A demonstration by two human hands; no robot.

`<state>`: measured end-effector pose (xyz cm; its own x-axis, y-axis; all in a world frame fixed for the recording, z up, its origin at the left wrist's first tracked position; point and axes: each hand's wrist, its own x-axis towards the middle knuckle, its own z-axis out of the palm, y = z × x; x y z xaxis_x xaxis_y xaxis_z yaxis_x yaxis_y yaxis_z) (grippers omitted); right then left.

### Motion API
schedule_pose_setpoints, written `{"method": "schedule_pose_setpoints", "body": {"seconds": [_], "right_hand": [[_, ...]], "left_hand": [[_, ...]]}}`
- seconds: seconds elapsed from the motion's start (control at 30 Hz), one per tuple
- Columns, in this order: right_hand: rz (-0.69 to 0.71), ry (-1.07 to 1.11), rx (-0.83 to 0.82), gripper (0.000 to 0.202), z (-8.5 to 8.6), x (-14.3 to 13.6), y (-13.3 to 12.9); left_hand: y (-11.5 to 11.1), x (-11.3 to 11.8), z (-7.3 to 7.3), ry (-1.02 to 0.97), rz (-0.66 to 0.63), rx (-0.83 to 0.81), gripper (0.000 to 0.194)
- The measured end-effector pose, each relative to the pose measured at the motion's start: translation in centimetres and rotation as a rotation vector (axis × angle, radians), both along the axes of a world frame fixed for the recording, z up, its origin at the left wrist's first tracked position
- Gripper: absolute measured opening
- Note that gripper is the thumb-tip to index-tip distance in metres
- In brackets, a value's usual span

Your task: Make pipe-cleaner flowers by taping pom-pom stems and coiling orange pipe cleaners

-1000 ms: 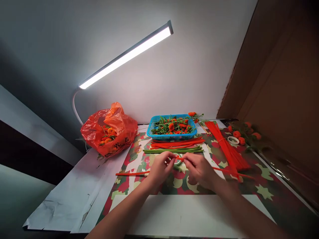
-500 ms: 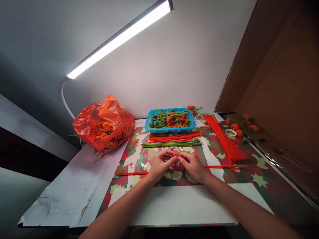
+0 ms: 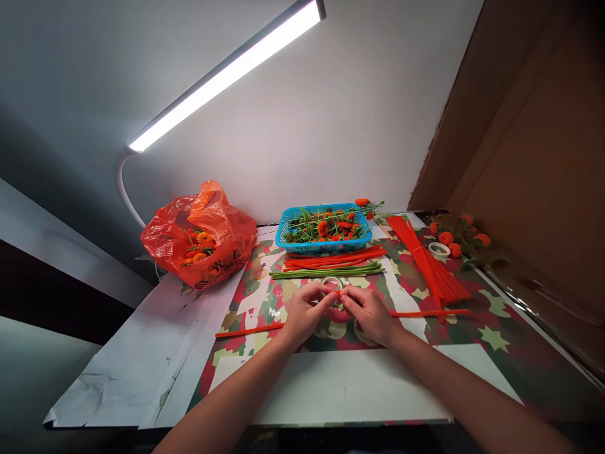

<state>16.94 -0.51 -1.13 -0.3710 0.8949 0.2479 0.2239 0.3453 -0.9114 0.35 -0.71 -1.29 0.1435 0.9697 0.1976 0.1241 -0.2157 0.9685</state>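
Note:
My left hand (image 3: 308, 309) and my right hand (image 3: 367, 310) meet over the middle of the table, thumbs and forefingers pinched together. Between the fingertips shows a small orange bit of pipe cleaner (image 3: 338, 294), mostly covered by them. A straight orange length (image 3: 249, 330) sticks out left of my left hand, and another orange length (image 3: 430, 313) runs right from behind my right hand. Whether these join the held bit is hidden. Just behind my fingertips lies a pale ring-shaped roll of tape (image 3: 333, 280).
Green pipe cleaners (image 3: 326, 272) and red-orange ones (image 3: 331, 258) lie before a blue basket (image 3: 324, 246) of orange flowers. A red plastic bag (image 3: 227, 230) stands left. On the right are a tied orange bundle (image 3: 425, 261), a white tape roll (image 3: 439, 250) and orange flowers (image 3: 445, 238).
My fingertips have closed further over the orange bit, so less of it shows. The whole view has shifted slightly; the things on the table look unmoved.

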Motion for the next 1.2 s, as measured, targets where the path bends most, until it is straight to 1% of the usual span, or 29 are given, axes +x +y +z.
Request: {"method": "schedule_pose_setpoints", "body": {"seconds": [0.27, 0.37, 0.57, 0.77, 1.0, 1.07, 1.2], "right_hand": [[0.036, 0.024, -0.052, 0.028, -0.41, -0.05, 0.05], [0.046, 0.053, -0.07, 0.029, -0.56, 0.03, 0.1], [0.064, 0.086, -0.11, 0.03, -0.53, 0.23, 0.2], [0.057, 0.084, -0.171, 0.03, -0.44, 0.3, 0.17], [0.06, 0.109, -0.163, 0.032, -0.26, 0.26, 0.2], [0.107, 0.144, -0.196, 0.036, -0.17, 0.24, 0.34], [0.285, 0.246, -0.376, 0.044, -0.07, 0.35, 0.86]], "left_hand": [[-0.02, -0.27, -0.09, 0.192, 0.034, 0.193, 0.025], [-0.03, -0.35, -0.29, 0.233, 0.034, 0.252, 0.023], [-0.13, -0.34, -0.47, 0.234, 0.043, 0.279, 0.019], [-0.1, -0.36, -0.39, 0.186, 0.046, 0.253, 0.018], [-0.13, -0.36, -0.17, 0.152, 0.062, 0.265, 0.015], [-0.22, -0.35, -0.04, 0.143, 0.041, 0.279, 0.014], [-0.33, -0.31, 0.32, 0.165, -0.007, 0.326, 0.011]]}}
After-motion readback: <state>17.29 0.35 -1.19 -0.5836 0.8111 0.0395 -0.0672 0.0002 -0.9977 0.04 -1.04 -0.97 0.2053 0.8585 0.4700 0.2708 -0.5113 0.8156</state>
